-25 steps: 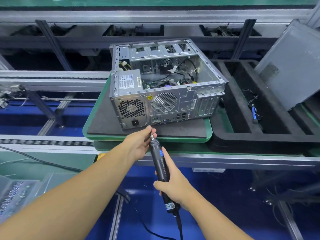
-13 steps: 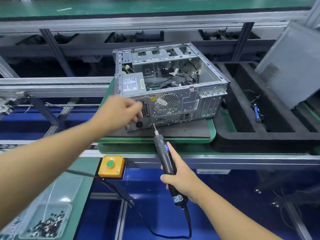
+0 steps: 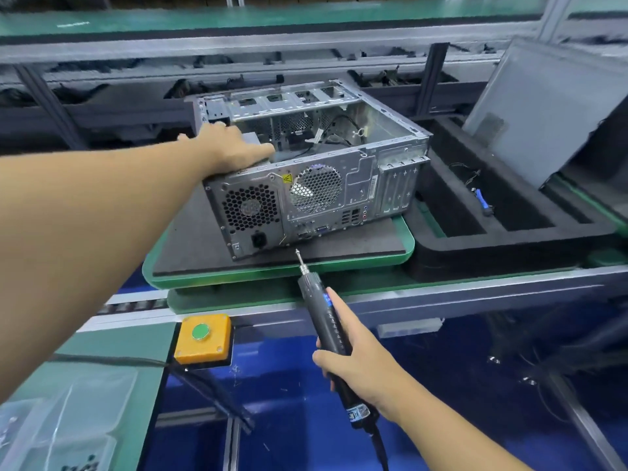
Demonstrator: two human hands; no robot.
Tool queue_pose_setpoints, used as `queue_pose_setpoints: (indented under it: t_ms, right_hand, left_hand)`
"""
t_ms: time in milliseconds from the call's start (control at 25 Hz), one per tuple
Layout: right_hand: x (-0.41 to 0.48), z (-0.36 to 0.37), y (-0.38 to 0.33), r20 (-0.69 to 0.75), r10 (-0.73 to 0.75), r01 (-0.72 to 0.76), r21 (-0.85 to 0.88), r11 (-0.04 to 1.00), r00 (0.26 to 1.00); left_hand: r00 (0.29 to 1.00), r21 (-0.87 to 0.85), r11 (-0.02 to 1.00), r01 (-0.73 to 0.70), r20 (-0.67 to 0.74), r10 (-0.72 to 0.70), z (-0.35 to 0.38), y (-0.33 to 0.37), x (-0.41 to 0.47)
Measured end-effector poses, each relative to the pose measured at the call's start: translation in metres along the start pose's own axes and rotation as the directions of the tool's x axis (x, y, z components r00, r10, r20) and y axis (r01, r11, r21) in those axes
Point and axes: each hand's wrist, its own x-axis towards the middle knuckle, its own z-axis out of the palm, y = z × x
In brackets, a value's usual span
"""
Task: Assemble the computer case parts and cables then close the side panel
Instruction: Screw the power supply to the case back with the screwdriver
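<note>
Fingers of the right hand (image 3: 356, 365) curl firmly round the black electric screwdriver (image 3: 326, 314), index finger lying along its barrel. Its bit points up at the lower edge of the computer case's rear plate and stops just short of it.

A second ago the left hand (image 3: 234, 147) was pinching at the bit (loading a screw, I would guess). Since then it has swung up past the rear plate, and it now lies flat, fingers straight, on the top near corner of the computer case (image 3: 339, 185), above the power supply (image 3: 251, 209). That reads as bracing the case so that a rear screw can be driven. The assembly is still under way.

Nearest, at lower left, sits a blurred clear bin (image 3: 51, 436), then a yellow box with a green button (image 3: 204, 338) on the conveyor rail (image 3: 475, 290). Beyond that, the case lies on its side on a black mat (image 3: 190, 239) over a green pallet (image 3: 404, 246), its open side up and loose cables (image 3: 334, 137) inside. To the right is a black foam tray (image 3: 509, 243). Behind it leans a grey sheet that is probably the side panel (image 3: 543, 107), not yet fitted. Dark racking runs across the back.
</note>
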Motion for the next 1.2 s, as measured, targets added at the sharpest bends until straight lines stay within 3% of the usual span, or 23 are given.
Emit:
queue_pose_setpoints:
  t_ms: [600,1200]
  right_hand:
    - [0.004,0.028,0.012,0.041,0.013,-0.014,0.040,0.999,0.999]
    - [0.017,0.031,0.015,0.022,0.030,-0.031,0.028,0.999,0.999]
  left_hand:
    - [0.997,-0.214,0.977,-0.015,-0.077,-0.001,0.008,-0.008,-0.027]
    - [0.993,-0.224,0.974,-0.030,-0.121,0.002,0.008,-0.009,-0.030]
